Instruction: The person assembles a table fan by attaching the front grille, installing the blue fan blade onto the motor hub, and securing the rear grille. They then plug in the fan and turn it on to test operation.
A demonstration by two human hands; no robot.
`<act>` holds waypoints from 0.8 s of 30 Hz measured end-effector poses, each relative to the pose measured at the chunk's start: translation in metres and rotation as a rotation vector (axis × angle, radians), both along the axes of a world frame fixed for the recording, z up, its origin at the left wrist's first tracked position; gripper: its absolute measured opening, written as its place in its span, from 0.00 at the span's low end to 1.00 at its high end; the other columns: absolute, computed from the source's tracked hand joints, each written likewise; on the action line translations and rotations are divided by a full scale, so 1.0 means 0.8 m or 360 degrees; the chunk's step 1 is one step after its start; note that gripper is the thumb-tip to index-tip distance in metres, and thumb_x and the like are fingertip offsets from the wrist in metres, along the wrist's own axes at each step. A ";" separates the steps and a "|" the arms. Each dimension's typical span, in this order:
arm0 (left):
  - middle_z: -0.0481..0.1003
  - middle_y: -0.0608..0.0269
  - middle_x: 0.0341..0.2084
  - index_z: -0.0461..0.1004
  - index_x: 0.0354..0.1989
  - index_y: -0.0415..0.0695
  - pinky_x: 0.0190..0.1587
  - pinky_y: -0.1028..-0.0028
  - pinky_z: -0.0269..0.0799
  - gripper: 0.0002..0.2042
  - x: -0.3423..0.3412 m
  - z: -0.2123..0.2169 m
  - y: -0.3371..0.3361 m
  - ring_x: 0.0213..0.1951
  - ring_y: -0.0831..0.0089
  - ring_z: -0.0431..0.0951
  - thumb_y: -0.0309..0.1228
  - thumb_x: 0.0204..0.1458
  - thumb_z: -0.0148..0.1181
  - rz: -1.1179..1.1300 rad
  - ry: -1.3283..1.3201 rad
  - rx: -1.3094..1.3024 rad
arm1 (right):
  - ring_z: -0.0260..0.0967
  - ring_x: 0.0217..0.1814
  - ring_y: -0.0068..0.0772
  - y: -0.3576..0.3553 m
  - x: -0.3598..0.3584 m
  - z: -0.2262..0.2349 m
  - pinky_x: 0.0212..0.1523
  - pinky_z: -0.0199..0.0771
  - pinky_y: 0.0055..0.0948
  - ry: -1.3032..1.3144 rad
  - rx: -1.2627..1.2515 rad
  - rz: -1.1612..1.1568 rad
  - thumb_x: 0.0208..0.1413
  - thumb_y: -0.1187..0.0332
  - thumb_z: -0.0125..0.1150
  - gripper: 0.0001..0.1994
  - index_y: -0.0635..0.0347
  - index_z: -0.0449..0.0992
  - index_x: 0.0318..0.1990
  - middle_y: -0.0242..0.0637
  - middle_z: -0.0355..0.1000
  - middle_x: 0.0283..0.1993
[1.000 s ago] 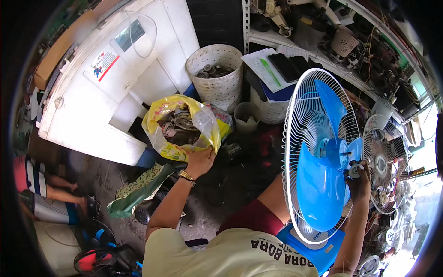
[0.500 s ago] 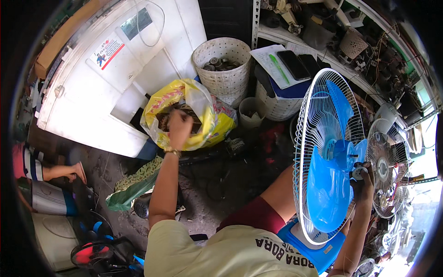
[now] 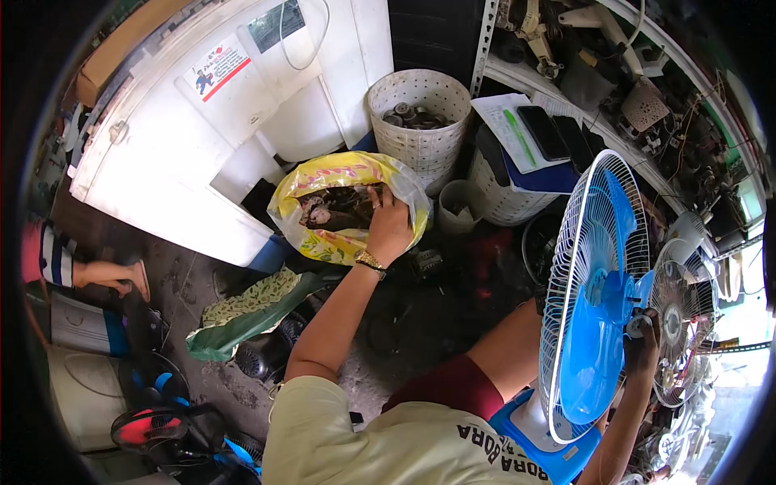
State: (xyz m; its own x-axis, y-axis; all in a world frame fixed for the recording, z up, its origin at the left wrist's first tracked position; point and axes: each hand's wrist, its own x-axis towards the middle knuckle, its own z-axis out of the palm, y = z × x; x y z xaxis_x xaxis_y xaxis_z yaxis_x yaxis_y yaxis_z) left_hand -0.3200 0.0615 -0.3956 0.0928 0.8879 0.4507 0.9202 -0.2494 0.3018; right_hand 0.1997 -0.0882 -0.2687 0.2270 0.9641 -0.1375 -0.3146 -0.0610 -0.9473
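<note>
Fan (image 3: 588, 368) stands on the right side, the right hand (image 3: 643, 343) holding a round part (image 3: 637, 326) near its hub (image 3: 608, 295), while the left hand (image 3: 390, 230), grip unclear, has shifted rightward over the yellow bag (image 3: 323, 172), apparently mid-search.

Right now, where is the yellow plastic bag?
In the head view, the yellow plastic bag is slightly left of centre, just below and left of the white perforated basket, with the left hand at its opening.

Workshop: open-caged blue fan (image 3: 590, 368), cluttered shelf (image 3: 505, 75), bin (image 3: 420, 147) of parts (image 3: 416, 117).
</note>
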 end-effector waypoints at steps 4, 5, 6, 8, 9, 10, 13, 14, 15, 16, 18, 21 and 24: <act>0.70 0.40 0.51 0.72 0.50 0.36 0.63 0.52 0.56 0.18 -0.025 0.015 0.012 0.56 0.47 0.67 0.23 0.48 0.53 0.0015 -0.0805 -0.0196 | 0.70 0.44 0.26 -0.003 -0.006 0.008 0.43 0.71 0.25 -0.0040 -0.0061 -0.0098 0.54 0.74 0.57 0.12 0.53 0.69 0.46 0.34 0.72 0.45; 0.73 0.43 0.46 0.74 0.45 0.38 0.59 0.55 0.62 0.15 -0.058 0.010 0.023 0.51 0.49 0.71 0.22 0.47 0.53 0.0016 -0.1031 -0.0153 | 0.70 0.44 0.26 -0.003 -0.008 0.010 0.43 0.71 0.25 -0.0047 -0.0086 -0.0138 0.54 0.74 0.57 0.11 0.53 0.69 0.46 0.33 0.71 0.45; 0.76 0.45 0.41 0.77 0.41 0.40 0.54 0.59 0.68 0.13 -0.100 0.008 0.034 0.47 0.52 0.75 0.22 0.47 0.53 0.0027 -0.1249 -0.0110 | 0.70 0.44 0.26 0.000 -0.009 0.011 0.43 0.71 0.25 -0.0047 -0.0072 -0.0084 0.54 0.74 0.56 0.11 0.53 0.69 0.45 0.33 0.71 0.45; 0.79 0.52 0.32 0.79 0.31 0.42 0.47 0.61 0.71 0.07 -0.152 0.021 0.047 0.37 0.54 0.78 0.23 0.45 0.55 0.0574 -0.0781 0.0146 | 0.70 0.44 0.26 0.001 -0.010 0.012 0.42 0.71 0.25 -0.0047 -0.0056 0.0000 0.54 0.75 0.56 0.11 0.53 0.69 0.45 0.34 0.71 0.45; 0.79 0.54 0.31 0.79 0.30 0.44 0.46 0.62 0.71 0.06 -0.176 0.015 0.053 0.37 0.55 0.79 0.23 0.45 0.56 0.0618 -0.0506 0.0055 | 0.70 0.43 0.26 0.004 -0.014 0.011 0.42 0.72 0.26 -0.0071 -0.0049 -0.0045 0.55 0.74 0.55 0.10 0.52 0.69 0.45 0.34 0.71 0.46; 0.79 0.55 0.30 0.79 0.29 0.45 0.45 0.63 0.71 0.06 -0.198 -0.001 0.060 0.36 0.56 0.79 0.24 0.44 0.58 0.0663 -0.0230 -0.0034 | 0.70 0.44 0.26 0.006 -0.015 0.010 0.41 0.72 0.26 -0.0067 -0.0043 -0.0040 0.55 0.74 0.55 0.10 0.52 0.69 0.45 0.34 0.71 0.46; 0.79 0.59 0.30 0.80 0.27 0.48 0.46 0.62 0.70 0.04 -0.197 -0.009 0.079 0.35 0.58 0.79 0.27 0.43 0.60 0.0500 0.0175 -0.0097 | 0.70 0.43 0.27 0.002 -0.012 0.009 0.40 0.72 0.27 -0.0060 -0.0036 -0.0028 0.56 0.73 0.56 0.10 0.52 0.69 0.45 0.34 0.72 0.46; 0.80 0.61 0.30 0.80 0.26 0.49 0.46 0.61 0.69 0.04 -0.184 -0.003 0.082 0.35 0.59 0.79 0.28 0.43 0.60 0.0396 0.0235 -0.0086 | 0.71 0.43 0.27 -0.001 -0.011 0.011 0.39 0.73 0.27 -0.0051 -0.0042 0.0001 0.56 0.73 0.56 0.10 0.52 0.69 0.45 0.34 0.72 0.46; 0.80 0.60 0.31 0.81 0.28 0.49 0.50 0.55 0.66 0.05 -0.173 0.001 0.076 0.38 0.60 0.79 0.31 0.43 0.61 0.0347 0.0455 -0.0110 | 0.71 0.43 0.27 -0.004 -0.010 0.012 0.38 0.73 0.26 -0.0040 -0.0047 0.0031 0.56 0.72 0.56 0.09 0.52 0.69 0.45 0.34 0.72 0.45; 0.80 0.60 0.31 0.81 0.28 0.49 0.50 0.54 0.65 0.05 -0.169 -0.002 0.068 0.39 0.60 0.78 0.32 0.43 0.61 0.0391 0.0591 -0.0090 | 0.71 0.42 0.28 -0.006 -0.011 0.011 0.36 0.73 0.26 -0.0052 -0.0032 -0.0013 0.57 0.71 0.56 0.09 0.51 0.69 0.45 0.33 0.72 0.45; 0.79 0.60 0.31 0.82 0.28 0.48 0.51 0.52 0.63 0.06 -0.164 -0.004 0.055 0.42 0.60 0.77 0.32 0.44 0.61 0.0475 0.0862 -0.0046 | 0.72 0.40 0.29 -0.008 -0.012 0.007 0.32 0.73 0.25 -0.0076 -0.0006 -0.0102 0.58 0.70 0.56 0.08 0.51 0.69 0.45 0.33 0.73 0.45; 0.77 0.63 0.42 0.82 0.33 0.48 0.56 0.53 0.58 0.09 -0.172 -0.025 0.039 0.52 0.61 0.71 0.34 0.45 0.60 0.0747 0.0770 -0.0386 | 0.72 0.36 0.30 -0.006 -0.014 0.009 0.28 0.71 0.24 -0.0029 -0.0038 -0.0150 0.60 0.63 0.56 0.07 0.49 0.71 0.44 0.33 0.73 0.44; 0.69 0.63 0.56 0.81 0.42 0.49 0.58 0.51 0.54 0.14 -0.163 -0.031 0.052 0.58 0.61 0.65 0.36 0.47 0.58 0.0938 0.0740 -0.0727 | 0.72 0.36 0.30 -0.012 0.010 0.001 0.27 0.70 0.23 0.0226 -0.0072 -0.0290 0.61 0.57 0.55 0.10 0.48 0.72 0.46 0.33 0.74 0.43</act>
State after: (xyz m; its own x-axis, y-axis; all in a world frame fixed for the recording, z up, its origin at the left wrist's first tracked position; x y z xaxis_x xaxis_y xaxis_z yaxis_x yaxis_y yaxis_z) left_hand -0.4506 0.1030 -0.4206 -0.3517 0.9335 0.0698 0.9157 0.3586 -0.1813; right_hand 0.2075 -0.0975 -0.2676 0.3722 0.9011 -0.2223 -0.4540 -0.0322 -0.8904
